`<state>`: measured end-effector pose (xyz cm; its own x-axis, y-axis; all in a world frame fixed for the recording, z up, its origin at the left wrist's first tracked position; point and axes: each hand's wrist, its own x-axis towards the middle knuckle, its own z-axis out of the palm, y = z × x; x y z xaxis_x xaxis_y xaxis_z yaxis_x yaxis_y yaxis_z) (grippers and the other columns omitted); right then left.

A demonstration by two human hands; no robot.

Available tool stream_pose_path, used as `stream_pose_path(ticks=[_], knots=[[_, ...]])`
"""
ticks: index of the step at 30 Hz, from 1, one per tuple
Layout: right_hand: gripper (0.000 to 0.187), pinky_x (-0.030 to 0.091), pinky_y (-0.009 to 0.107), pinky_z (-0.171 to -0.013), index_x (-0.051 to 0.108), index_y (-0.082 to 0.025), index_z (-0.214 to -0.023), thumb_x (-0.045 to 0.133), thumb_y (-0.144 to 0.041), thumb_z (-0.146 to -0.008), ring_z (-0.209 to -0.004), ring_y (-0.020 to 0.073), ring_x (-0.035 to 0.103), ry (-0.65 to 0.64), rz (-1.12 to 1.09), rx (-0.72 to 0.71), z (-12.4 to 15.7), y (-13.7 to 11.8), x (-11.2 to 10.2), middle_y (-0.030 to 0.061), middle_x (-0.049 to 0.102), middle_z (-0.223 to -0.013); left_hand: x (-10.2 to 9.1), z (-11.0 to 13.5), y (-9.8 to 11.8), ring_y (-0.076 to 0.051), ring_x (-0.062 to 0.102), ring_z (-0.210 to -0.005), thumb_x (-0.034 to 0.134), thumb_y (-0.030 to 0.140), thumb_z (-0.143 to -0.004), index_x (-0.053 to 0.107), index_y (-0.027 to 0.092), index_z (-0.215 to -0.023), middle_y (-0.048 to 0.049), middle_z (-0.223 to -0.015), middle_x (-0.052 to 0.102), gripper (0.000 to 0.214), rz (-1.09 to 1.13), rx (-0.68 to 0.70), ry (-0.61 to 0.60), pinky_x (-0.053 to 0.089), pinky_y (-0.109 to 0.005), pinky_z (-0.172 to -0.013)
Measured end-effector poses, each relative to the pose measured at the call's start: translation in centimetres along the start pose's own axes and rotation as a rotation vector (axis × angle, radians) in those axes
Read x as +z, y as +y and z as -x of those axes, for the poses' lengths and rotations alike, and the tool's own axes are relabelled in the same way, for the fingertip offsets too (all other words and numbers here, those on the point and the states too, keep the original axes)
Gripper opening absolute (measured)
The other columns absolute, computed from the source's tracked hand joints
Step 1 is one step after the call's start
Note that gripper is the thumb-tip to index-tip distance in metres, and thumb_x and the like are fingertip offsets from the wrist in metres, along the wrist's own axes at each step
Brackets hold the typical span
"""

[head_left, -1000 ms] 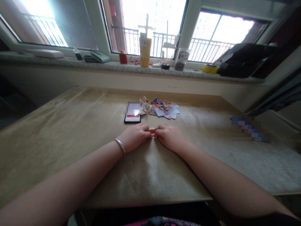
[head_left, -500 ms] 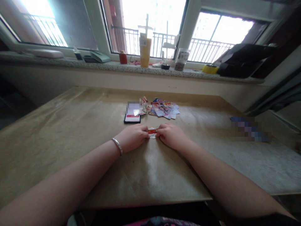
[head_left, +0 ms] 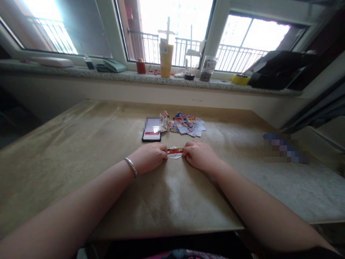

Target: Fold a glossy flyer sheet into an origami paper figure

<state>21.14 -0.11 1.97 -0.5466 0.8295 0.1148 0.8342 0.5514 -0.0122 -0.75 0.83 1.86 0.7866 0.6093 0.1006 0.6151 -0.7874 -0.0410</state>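
Observation:
A small folded piece of paper (head_left: 175,153), white with red and yellow print, lies low over the table between my two hands. My left hand (head_left: 153,155), with a silver bangle at the wrist, pinches its left end. At its right end the fingers of my right hand (head_left: 199,155) are closed on it. White pointed corners show above and below the printed band. My fingertips hide both ends of the paper. Just beyond my left hand lies a phone (head_left: 151,135) with its screen lit.
Behind the phone sit crumpled printed paper pieces (head_left: 166,124), beside a fanned pile of colourful printed sheets (head_left: 190,125). A blurred bluish item (head_left: 285,148) lies at the table's right. The granite windowsill (head_left: 107,75) carries a tall yellow drink cup (head_left: 166,59) and a black bag (head_left: 280,70).
My hands have moved slightly apart, the left one to the left and the right one to the right. More of the folded paper's length now shows between them.

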Motion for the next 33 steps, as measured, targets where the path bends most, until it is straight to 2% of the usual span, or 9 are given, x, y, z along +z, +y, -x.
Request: stream_pose_path(ticks=[5,8,11,14,16,20,25,28,33], knots=[[0.022,0.04,0.026,-0.068,0.069,-0.024,-0.084,0.048,-0.019,-0.081,-0.087,0.0187,0.059,0.015,0.005,-0.007,0.1,-0.1,0.0,0.0029,0.067,-0.091,-0.4,0.1,0.6,-0.017,0.058,-0.075,0.047,0.008,-0.082,0.068,0.014,-0.085,-0.0071,-0.085,0.063,0.022,-0.05,0.01,-0.004,0.048,-0.029,-0.071],[0.02,0.04,0.026,-0.069,0.066,-0.022,-0.083,0.046,-0.019,-0.082,-0.087,0.019,0.059,0.021,0.014,0.014,0.1,-0.3,0.0,0.0045,0.066,-0.09,0.1,0.1,0.7,-0.019,0.057,-0.075,0.047,0.014,-0.084,0.064,0.014,-0.086,-0.0067,-0.084,0.062,0.017,-0.037,0.003,0.064,0.048,-0.03,-0.07],[0.019,0.04,0.027,-0.07,0.064,-0.02,-0.086,0.045,-0.019,-0.083,-0.085,0.0191,0.059,0.04,-0.015,0.072,0.0,-0.4,0.2,0.0052,0.066,-0.089,0.8,0.0,0.3,-0.018,0.056,-0.075,0.047,0.017,-0.085,0.061,0.014,-0.087,-0.0064,-0.082,0.061,0.015,0.05,-0.065,0.14,0.047,-0.028,-0.068],[0.023,0.041,0.027,-0.073,0.061,-0.019,-0.101,0.045,-0.023,-0.086,-0.086,0.0186,0.059,0.1,-0.093,0.11,-0.1,-0.2,0.7,0.0059,0.065,-0.093,1.5,-0.1,-0.2,-0.018,0.057,-0.082,0.047,0.017,-0.085,0.054,0.012,-0.115,-0.0078,-0.09,0.062,0.032,0.166,-0.13,0.206,0.048,-0.029,-0.074],[0.028,0.042,0.028,-0.078,0.06,-0.018,-0.108,0.046,-0.027,-0.086,-0.09,0.0186,0.058,0.137,-0.138,0.077,-0.1,-0.2,1.1,0.007,0.063,-0.099,1.9,-0.2,-0.4,-0.019,0.057,-0.085,0.049,0.02,-0.086,0.052,0.012,-0.122,-0.0089,-0.094,0.061,0.038,0.192,-0.144,0.22,0.048,-0.031,-0.076],[0.025,0.042,0.031,-0.085,0.064,-0.018,-0.102,0.052,-0.031,-0.084,-0.096,0.0201,0.053,0.187,-0.174,0.012,-0.3,-0.2,1.8,0.0089,0.059,-0.103,2.2,-0.2,-0.6,-0.019,0.055,-0.085,0.051,0.024,-0.086,0.063,0.015,-0.108,-0.0092,-0.093,0.059,0.027,0.188,-0.135,0.196,0.047,-0.031,-0.076],[0.023,0.041,0.034,-0.091,0.061,-0.015,-0.098,0.058,-0.028,-0.079,-0.101,0.0213,0.052,0.209,-0.246,-0.011,-0.5,0.0,2.3,0.01,0.059,-0.105,2.2,-0.2,-0.6,-0.02,0.054,-0.09,0.052,0.025,-0.087,0.063,0.015,-0.106,-0.0092,-0.098,0.059,0.024,0.189,-0.121,0.206,0.046,-0.032,-0.081],[0.027,0.042,0.035,-0.092,0.058,-0.014,-0.104,0.057,-0.024,-0.078,-0.101,0.0215,0.053,0.181,-0.298,-0.034,-0.5,0.1,2.4,0.0099,0.062,-0.103,1.9,-0.1,-0.4,-0.02,0.055,-0.091,0.053,0.026,-0.086,0.062,0.016,-0.105,-0.0087,-0.098,0.061,0.023,0.193,-0.124,0.186,0.046,-0.033,-0.081],[0.042,0.041,0.036,-0.095,0.053,-0.013,-0.119,0.057,-0.023,-0.078,-0.106,0.0227,0.053,0.197,-0.326,-0.068,-0.5,0.0,2.4,0.0113,0.061,-0.111,1.5,-0.2,0.1,-0.02,0.057,-0.087,0.054,0.032,-0.087,0.06,0.017,-0.104,-0.0069,-0.095,0.063,0.023,0.202,-0.113,0.192,0.047,-0.032,-0.076]])
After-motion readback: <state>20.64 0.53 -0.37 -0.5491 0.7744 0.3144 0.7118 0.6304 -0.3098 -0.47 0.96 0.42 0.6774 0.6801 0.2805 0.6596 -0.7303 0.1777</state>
